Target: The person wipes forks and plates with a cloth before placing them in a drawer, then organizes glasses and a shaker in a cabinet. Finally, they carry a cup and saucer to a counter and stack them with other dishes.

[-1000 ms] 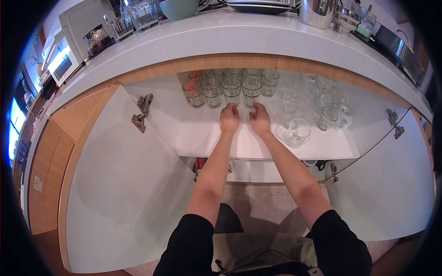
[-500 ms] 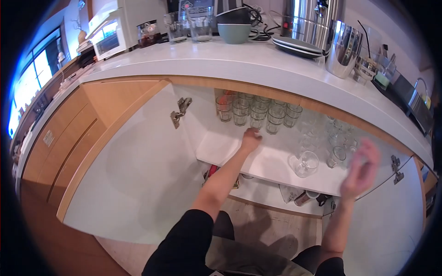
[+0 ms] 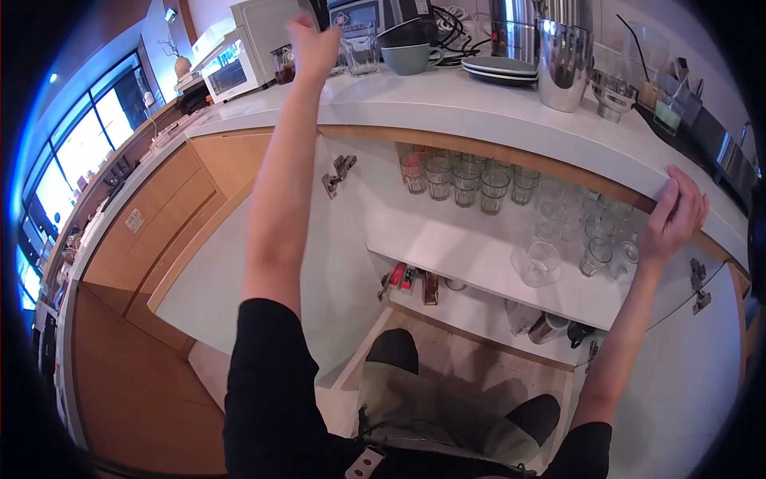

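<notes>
My left hand [image 3: 313, 52] is raised over the countertop, its fingers somewhat apart and slightly blurred. It is nearest to the clear drinking glasses [image 3: 363, 57] standing there and partly hides one of them; I cannot make out any contact. My right hand [image 3: 677, 211] rests against the counter's front edge at the right, fingers loosely extended, holding nothing. Below, in the open cabinet, stacked clear tumblers [image 3: 465, 188] stand in rows on the upper shelf [image 3: 447, 239]. Glass mugs [image 3: 542, 263] and a small glass [image 3: 596, 257] are at its right side.
An open cabinet door [image 3: 263, 263] stands at the left, another [image 3: 686, 359] at the right. On the counter [image 3: 447, 96] are bowls [image 3: 408, 57], stacked plates [image 3: 499, 70], a steel cup [image 3: 563, 68] and a white microwave [image 3: 231, 64]. Boxes [image 3: 431, 287] lie on the lower shelf.
My left hand has risen from beside the shelf tumblers to above the countertop. My right hand has moved right and up to the counter edge. The view has shifted slightly.
</notes>
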